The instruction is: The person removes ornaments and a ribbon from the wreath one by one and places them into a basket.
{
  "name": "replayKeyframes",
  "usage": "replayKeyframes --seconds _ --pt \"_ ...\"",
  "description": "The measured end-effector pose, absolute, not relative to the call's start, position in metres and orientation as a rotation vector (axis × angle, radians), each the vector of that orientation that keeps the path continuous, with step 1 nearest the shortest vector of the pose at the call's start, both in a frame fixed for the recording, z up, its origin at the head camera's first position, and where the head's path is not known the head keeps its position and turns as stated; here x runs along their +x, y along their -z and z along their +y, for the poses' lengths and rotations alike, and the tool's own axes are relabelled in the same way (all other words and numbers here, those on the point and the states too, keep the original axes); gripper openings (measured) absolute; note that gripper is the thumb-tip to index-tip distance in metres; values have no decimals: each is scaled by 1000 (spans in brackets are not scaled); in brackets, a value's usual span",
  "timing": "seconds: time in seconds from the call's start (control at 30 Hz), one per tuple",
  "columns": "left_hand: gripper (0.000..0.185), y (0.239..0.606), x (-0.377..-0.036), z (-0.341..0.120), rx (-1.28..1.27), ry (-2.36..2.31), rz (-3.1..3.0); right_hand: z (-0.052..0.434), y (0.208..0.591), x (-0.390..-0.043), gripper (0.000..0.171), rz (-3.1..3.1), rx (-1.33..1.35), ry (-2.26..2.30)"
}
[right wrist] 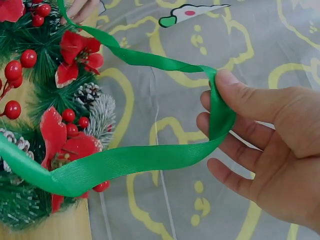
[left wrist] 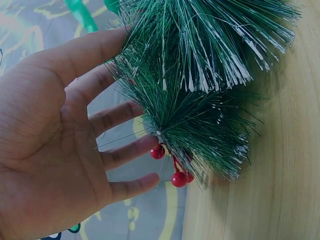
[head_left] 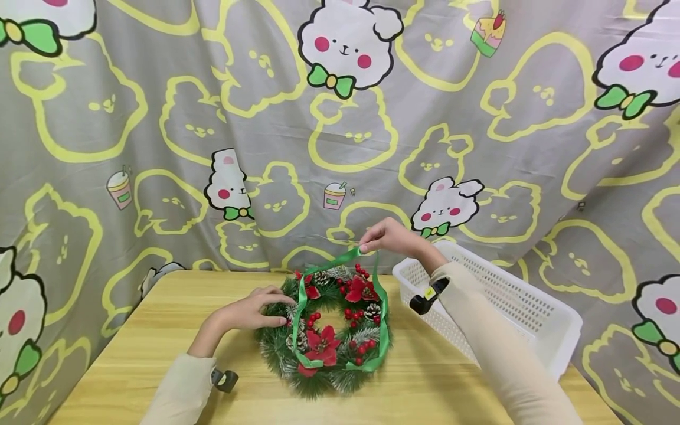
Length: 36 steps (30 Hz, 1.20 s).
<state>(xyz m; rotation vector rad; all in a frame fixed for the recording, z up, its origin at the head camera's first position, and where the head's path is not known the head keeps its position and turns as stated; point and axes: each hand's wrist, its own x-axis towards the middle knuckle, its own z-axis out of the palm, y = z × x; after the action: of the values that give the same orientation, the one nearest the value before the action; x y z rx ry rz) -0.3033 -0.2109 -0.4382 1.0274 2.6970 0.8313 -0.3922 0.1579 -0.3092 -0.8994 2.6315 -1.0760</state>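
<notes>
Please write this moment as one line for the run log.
left hand: rests on wreath | right hand: pinches green ribbon, lifted | basket: right of wreath

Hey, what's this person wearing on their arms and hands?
Both arms are in long cream-beige sleeves, the left sleeve and the right sleeve. A small black device sits at each wrist: one on the left wrist, one with a yellow mark on the right wrist. The left hand and right hand are bare, without gloves.

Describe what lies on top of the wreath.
A green ribbon loops over the wreath; the right hand lifts its fold, the left hand rests on the rim. The table beneath is hidden.
</notes>
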Motion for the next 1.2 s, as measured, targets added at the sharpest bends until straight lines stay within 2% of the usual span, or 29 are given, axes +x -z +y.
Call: replayKeyframes --seconds 0.37,0.97,1.2 --pt "48 438 -302 -213 1042 -830 2702 166 301 -383 16 2602 -905 1282" --pt "47 440 -302 -210 1050 -836 2696 203 280 -379 13 2617 -918 1001" --pt "47 441 -303 -211 1059 -836 2702 220 266 -375 14 2628 -813 973"
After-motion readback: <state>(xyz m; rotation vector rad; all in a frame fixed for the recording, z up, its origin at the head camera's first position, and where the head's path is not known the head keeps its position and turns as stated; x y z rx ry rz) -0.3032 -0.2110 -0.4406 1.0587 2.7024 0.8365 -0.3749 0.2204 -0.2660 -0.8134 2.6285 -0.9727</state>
